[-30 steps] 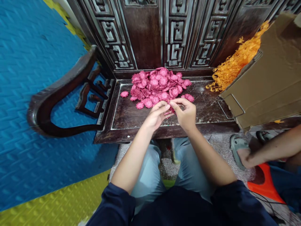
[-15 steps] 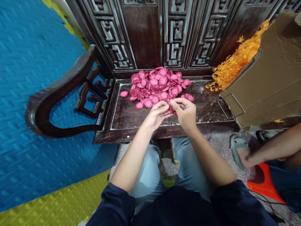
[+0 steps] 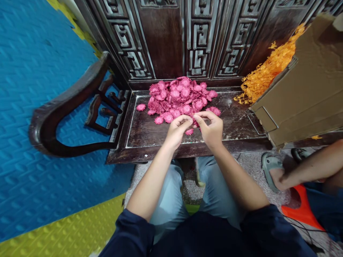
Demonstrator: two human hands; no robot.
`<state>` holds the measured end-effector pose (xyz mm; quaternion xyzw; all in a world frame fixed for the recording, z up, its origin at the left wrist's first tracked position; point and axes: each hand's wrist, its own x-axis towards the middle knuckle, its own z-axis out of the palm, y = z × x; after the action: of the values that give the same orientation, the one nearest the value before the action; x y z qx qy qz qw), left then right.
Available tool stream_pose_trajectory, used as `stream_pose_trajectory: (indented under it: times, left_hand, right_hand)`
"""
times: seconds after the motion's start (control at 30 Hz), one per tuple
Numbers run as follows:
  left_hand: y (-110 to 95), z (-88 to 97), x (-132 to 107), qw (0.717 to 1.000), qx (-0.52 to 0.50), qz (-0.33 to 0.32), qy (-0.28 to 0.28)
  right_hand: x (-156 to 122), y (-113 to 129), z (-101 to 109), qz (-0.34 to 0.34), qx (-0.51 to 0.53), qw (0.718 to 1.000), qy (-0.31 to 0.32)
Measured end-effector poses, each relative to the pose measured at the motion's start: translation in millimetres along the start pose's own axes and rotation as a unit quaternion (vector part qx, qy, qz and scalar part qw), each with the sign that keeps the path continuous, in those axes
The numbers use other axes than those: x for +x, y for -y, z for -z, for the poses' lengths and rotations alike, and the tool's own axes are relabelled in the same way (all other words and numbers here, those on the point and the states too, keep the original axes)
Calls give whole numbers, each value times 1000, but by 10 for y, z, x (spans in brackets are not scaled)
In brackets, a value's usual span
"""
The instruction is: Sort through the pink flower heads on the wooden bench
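Observation:
Both my hands meet over the front of a dark wooden bench seat (image 3: 150, 135), just before a pile of pink artificial flowers (image 3: 182, 94). My left hand (image 3: 178, 131) is closed, thumb and fingers pinched together; what lies in the pinch is too small to make out. My right hand (image 3: 210, 129) is also closed, thumb against forefinger, with bits of pink flower showing at its fingertips. One pink flower head (image 3: 189, 132) shows just below the fingertips; I cannot tell whether it hangs or lies on the seat. Another loose flower (image 3: 140, 107) lies left of the pile.
A curved wooden armrest (image 3: 66, 92) bounds the left side, and a carved backrest (image 3: 168, 43) rises behind. At right stand a cardboard box (image 3: 302, 85) and orange artificial flowers (image 3: 265, 75). Another person's leg (image 3: 311, 166) and a red stool (image 3: 302, 207) are at lower right.
My left fingers have drawn in from a looser spread to a tighter pinch against the right fingertips. The flower head below them now shows. The pile looks the same.

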<state>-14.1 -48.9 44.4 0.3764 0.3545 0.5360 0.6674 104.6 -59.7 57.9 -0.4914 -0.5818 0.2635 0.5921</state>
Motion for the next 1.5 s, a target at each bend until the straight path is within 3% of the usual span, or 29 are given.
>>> stream_pose_trajectory:
  times: [0.1,0.17,0.3,0.4,0.57,0.67,0.8,0.9,1.03,1.07,1.17,1.3,1.43,1.5]
  left_hand:
    - [55,29,31,997,58,-37,-27]
    - [78,43,43,994,89,-54,-36]
    - [62,36,36,987,126,-86,-44]
    - [35,27,26,986,118,-111,-35]
    - [67,33,38,992,81,-100,0]
    - [97,24,48,993,65,-99,3]
    - [57,9,48,995,18,-100,-9]
    - [-31,29,48,993,-49,-106,-31]
    - [-86,84,60,991,-40,-117,-54]
    - [-79,90,60,991,-9,-118,-60]
    - [-37,79,45,980,112,-139,-86]
    - [-25,41,5,962,179,-168,-121]
    - [-39,40,0,957,187,-170,-143]
    - [-31,45,10,958,188,-161,-145]
  right_hand:
    - [-12,-5,3,29,-48,998,-3]
    - [-10,-25,-11,11,-34,999,14]
    - [34,-115,-59,-124,99,983,91]
    - [79,-181,-70,-188,172,961,108]
    - [93,-161,-47,-153,166,969,99]
    - [64,-104,-64,-148,170,971,75]
    - [89,-138,-54,-227,201,953,18]
    - [213,-316,53,-299,230,925,-57]
    - [390,-633,229,-264,197,931,-155]
    - [409,-691,251,-246,177,942,-147]
    - [386,-757,237,-192,131,972,-44]
    - [269,-603,122,-189,132,971,63]
    - [196,-374,66,-220,91,969,68]
    - [179,-292,71,-182,40,981,54]
